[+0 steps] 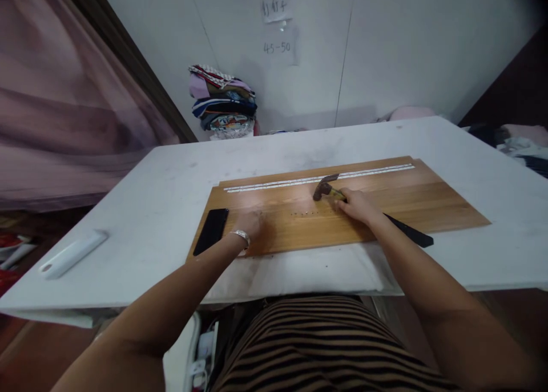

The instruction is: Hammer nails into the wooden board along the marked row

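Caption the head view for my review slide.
Right hand gripping a hammer over a wooden board, left hand beside a black phone.

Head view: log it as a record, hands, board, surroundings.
left hand: at board's left part, blurred; grip unclear
right hand: grips hammer
board: wooden, on white table
on board: phone, left end; two pale strips, far edge; row of specks, possibly nails, between hands
beyond table: clothes stack, against wall
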`<move>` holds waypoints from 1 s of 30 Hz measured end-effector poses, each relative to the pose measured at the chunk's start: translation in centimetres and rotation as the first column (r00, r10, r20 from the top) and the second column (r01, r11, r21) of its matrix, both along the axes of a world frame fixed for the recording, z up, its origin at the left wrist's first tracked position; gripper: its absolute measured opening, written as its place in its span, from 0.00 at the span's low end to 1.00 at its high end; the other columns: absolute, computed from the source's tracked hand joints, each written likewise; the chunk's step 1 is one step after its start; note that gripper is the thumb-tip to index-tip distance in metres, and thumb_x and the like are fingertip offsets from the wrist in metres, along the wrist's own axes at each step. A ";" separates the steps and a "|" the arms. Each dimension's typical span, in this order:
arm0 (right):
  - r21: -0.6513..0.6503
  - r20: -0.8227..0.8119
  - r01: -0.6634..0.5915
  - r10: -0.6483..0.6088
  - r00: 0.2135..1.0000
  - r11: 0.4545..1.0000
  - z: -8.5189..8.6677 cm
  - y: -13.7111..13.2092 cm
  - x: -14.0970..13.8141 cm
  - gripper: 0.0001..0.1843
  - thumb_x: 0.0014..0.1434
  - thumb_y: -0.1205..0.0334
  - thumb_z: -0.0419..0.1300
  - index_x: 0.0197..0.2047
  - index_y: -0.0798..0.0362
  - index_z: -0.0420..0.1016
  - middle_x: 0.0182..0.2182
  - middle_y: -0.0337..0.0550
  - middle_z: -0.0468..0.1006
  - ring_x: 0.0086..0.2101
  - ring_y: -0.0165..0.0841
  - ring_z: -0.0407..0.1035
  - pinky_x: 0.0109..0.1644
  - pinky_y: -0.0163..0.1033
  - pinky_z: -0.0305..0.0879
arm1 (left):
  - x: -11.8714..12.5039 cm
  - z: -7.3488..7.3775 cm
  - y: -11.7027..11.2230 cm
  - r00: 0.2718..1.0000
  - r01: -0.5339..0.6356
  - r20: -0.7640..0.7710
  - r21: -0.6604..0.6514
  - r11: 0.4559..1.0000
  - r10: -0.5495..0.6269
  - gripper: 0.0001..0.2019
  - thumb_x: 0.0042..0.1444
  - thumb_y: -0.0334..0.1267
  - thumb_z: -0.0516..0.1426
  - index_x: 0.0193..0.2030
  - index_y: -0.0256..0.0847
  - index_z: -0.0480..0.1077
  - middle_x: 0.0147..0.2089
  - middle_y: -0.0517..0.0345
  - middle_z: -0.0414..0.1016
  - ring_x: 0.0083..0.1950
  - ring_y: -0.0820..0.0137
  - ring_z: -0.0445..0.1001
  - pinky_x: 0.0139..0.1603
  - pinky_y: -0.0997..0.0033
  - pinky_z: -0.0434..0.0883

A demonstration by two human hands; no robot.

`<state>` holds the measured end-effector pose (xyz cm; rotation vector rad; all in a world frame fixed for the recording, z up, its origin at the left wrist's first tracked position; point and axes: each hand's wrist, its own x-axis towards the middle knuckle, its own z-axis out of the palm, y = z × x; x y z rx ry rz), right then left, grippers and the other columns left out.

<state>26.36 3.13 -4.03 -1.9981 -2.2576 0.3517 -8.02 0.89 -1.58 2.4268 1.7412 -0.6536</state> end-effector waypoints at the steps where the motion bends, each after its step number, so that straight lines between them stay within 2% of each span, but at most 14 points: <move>1: 0.000 0.003 -0.001 0.001 1.000 1.000 0.1 0.0 -0.1 0.19 0.69 0.49 0.54 0.50 0.52 0.78 0.47 0.55 0.85 0.44 0.45 0.78 0.39 0.40 0.61 | 0.0 0.2 0.2 1.000 0.010 0.003 -0.004 1.000 -0.010 0.19 0.70 0.29 0.45 0.51 0.31 0.78 0.53 0.35 0.81 0.55 0.57 0.81 0.51 0.63 0.75; 6: 0.009 0.008 0.007 -0.007 1.000 1.000 0.2 -0.3 -0.3 0.22 0.70 0.45 0.53 0.50 0.52 0.78 0.46 0.55 0.85 0.43 0.45 0.78 0.38 0.40 0.59 | -0.1 0.8 1.0 0.994 0.107 -0.030 -0.008 0.994 -0.107 0.16 0.68 0.27 0.49 0.48 0.30 0.79 0.52 0.35 0.82 0.55 0.58 0.81 0.54 0.64 0.74; 12: 0.001 -0.015 -0.004 0.004 1.000 1.000 0.0 -0.2 -0.4 0.23 0.70 0.44 0.53 0.51 0.52 0.79 0.47 0.55 0.85 0.44 0.46 0.77 0.39 0.40 0.60 | -0.3 0.7 0.1 0.986 0.157 -0.047 0.006 0.988 -0.157 0.16 0.69 0.25 0.47 0.50 0.30 0.76 0.51 0.36 0.80 0.53 0.59 0.81 0.53 0.63 0.75; 20: 0.009 -0.046 -0.006 0.007 0.999 1.000 0.0 0.0 -0.2 0.19 0.69 0.47 0.54 0.50 0.50 0.79 0.48 0.52 0.85 0.45 0.45 0.77 0.39 0.40 0.60 | -0.5 -0.2 -1.6 0.994 0.100 -0.049 0.063 0.993 -0.097 0.17 0.69 0.24 0.44 0.52 0.31 0.73 0.49 0.36 0.78 0.51 0.56 0.81 0.50 0.60 0.76; 26: 0.007 -0.035 -0.001 0.002 0.999 1.000 0.4 -0.2 -0.4 0.18 0.68 0.49 0.54 0.49 0.50 0.79 0.48 0.52 0.85 0.45 0.46 0.77 0.39 0.41 0.59 | -0.4 -0.6 -1.3 0.999 0.001 0.046 0.086 0.996 -0.005 0.16 0.70 0.28 0.46 0.53 0.31 0.73 0.43 0.39 0.80 0.48 0.56 0.81 0.47 0.62 0.75; 30: 0.010 -0.042 -0.004 0.005 0.999 1.000 0.5 -0.3 -0.5 0.17 0.68 0.50 0.54 0.49 0.51 0.78 0.49 0.53 0.85 0.46 0.47 0.77 0.40 0.42 0.59 | 0.8 -0.8 -0.9 0.987 -0.091 0.140 0.112 0.990 0.075 0.14 0.70 0.29 0.47 0.51 0.34 0.74 0.45 0.39 0.80 0.47 0.58 0.81 0.46 0.63 0.74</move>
